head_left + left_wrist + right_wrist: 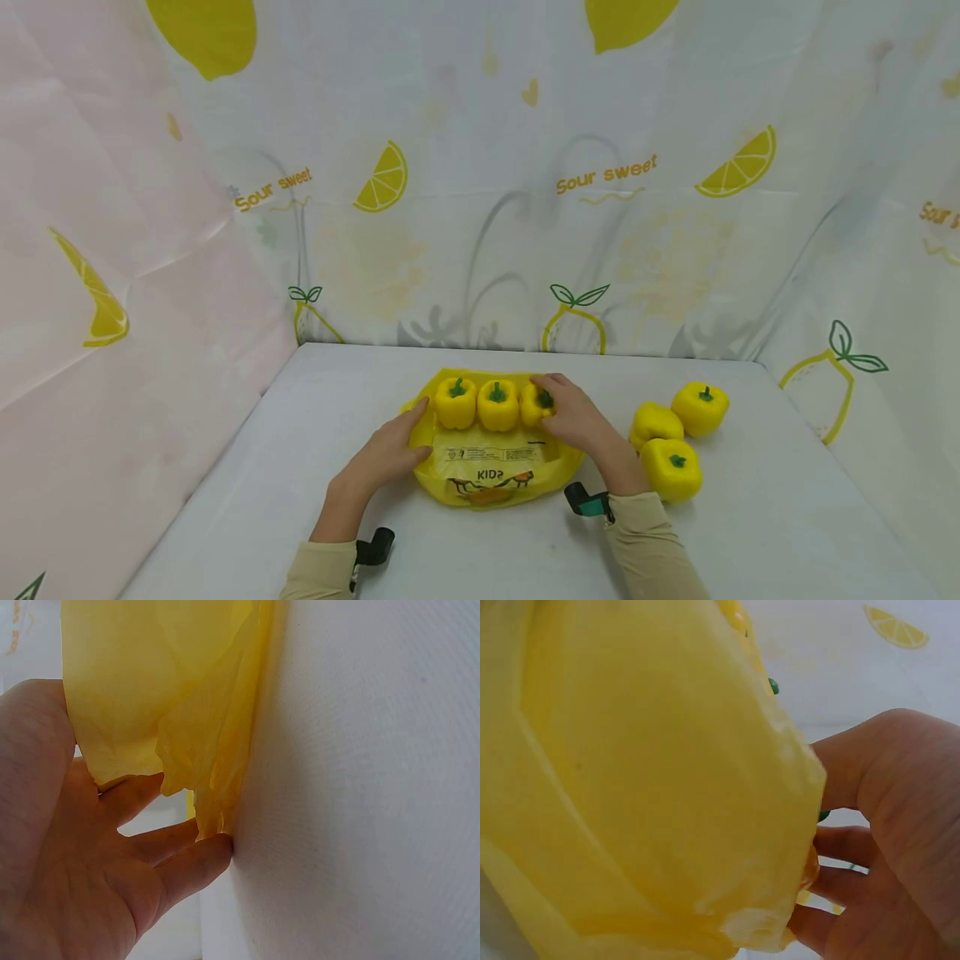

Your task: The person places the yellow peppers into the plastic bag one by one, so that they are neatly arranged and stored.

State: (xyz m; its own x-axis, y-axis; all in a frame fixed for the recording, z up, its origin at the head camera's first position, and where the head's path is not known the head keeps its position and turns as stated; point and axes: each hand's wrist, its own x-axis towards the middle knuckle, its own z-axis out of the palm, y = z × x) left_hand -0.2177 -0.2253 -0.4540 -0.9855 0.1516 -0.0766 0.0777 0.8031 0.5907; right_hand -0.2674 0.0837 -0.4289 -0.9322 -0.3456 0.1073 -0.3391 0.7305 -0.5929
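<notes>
A yellow plastic bag (pixel 487 462), printed with "KIDS", lies spread in front of me. Three yellow bell peppers with green stems are lined up along its far side: a left one (pixel 455 407), a middle one (pixel 498 408) and a right one (pixel 534 406). My right hand (pixel 585 421) holds the right pepper between fingers and thumb, partly covering it. In the right wrist view the bag's wall (pixel 675 780) hides most of that pepper. My left hand (pixel 382 454) rests against the bag's left side, fingers loosely extended along the film (pixel 165 697).
Right of the bag, three more yellow bell peppers sit grouped on the white table (pixel 330 392): a rear one (pixel 701 408), a middle one (pixel 656 422) and a front one (pixel 671 471). Lemon-printed cloth (pixel 450 250) hangs behind and at both sides.
</notes>
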